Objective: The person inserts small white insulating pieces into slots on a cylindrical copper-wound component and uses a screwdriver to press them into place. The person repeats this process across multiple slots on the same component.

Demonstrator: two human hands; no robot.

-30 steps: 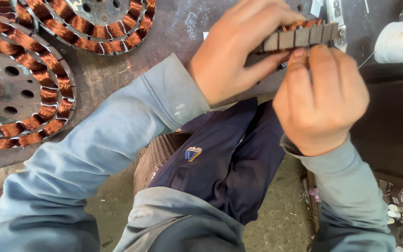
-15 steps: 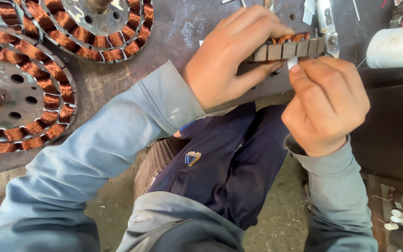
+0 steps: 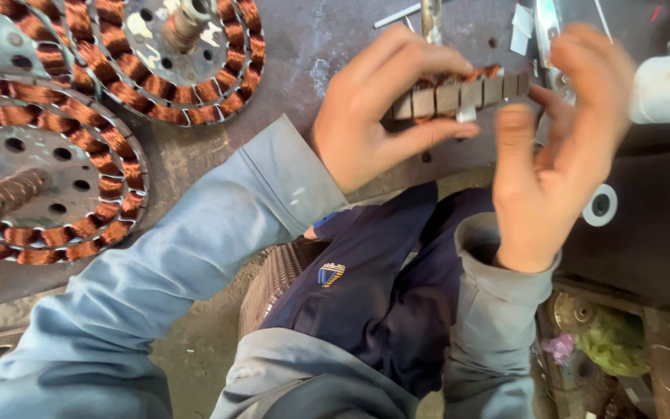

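Between the left hand [image 3: 374, 116] and the right hand [image 3: 564, 147] only a narrow gap stays open, and the segmented metal stator piece [image 3: 459, 95] bridges its upper part. To the left, two copper-wound stators [image 3: 48, 167] crowd the workbench [image 3: 304, 46], leaving a bare strip of dark surface between them and the left hand. On the right a white roll [image 3: 668, 89] lies close beside the right hand, and a small white ring [image 3: 600, 206] sits just below it.
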